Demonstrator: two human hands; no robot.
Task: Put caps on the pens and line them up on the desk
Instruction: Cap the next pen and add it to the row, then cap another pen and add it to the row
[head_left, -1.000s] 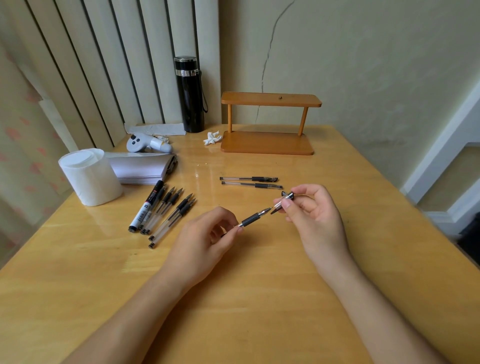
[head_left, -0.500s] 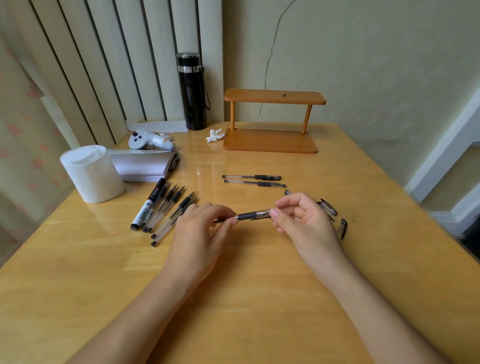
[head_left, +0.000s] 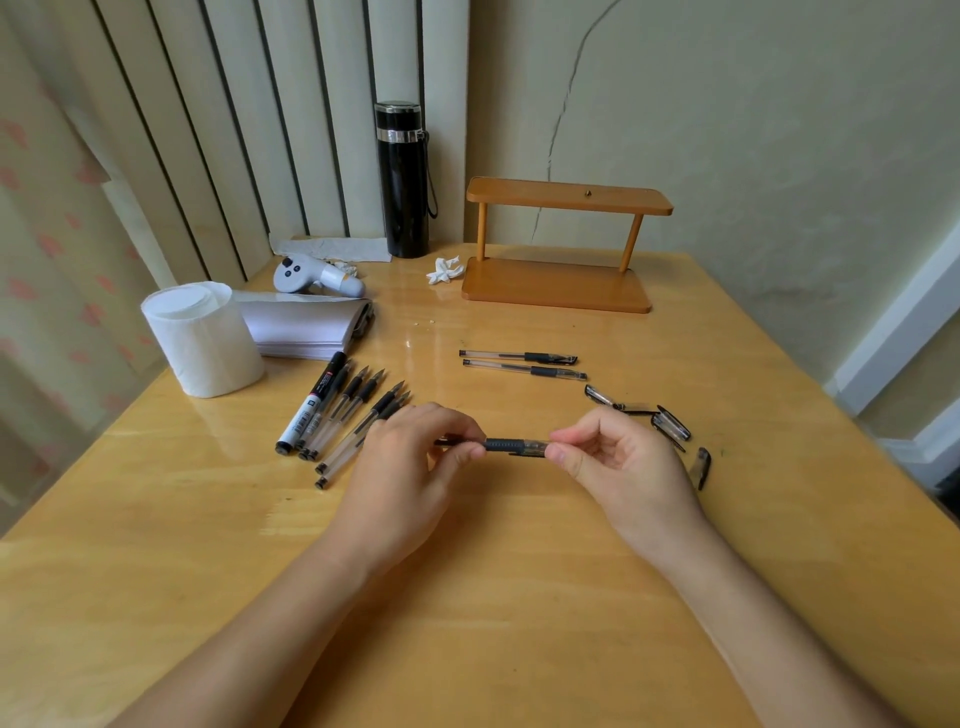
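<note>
I hold one clear pen (head_left: 511, 446) level above the desk (head_left: 467, 597). My left hand (head_left: 410, 467) pinches its barel end and my right hand (head_left: 618, 462) pinches the capped tip end. Two capped pens (head_left: 522, 364) lie side by side beyond my hands. Several uncapped pens (head_left: 353, 421) and a black-and-white marker (head_left: 311, 405) lie in a slanted bunch to the left. Several loose caps (head_left: 670, 422) are scattered to the right of my right hand.
A white paper roll (head_left: 202, 338) and a stack of paper (head_left: 306, 325) sit at the left. A white controller (head_left: 317, 275), a black flask (head_left: 402, 179), a crumpled tissue (head_left: 444, 270) and a small wooden shelf (head_left: 561, 244) stand at the back.
The cap in my right hand has gone onto the pen tip. Both hands dropped slightly lower and the pen turned from slanted to level.
</note>
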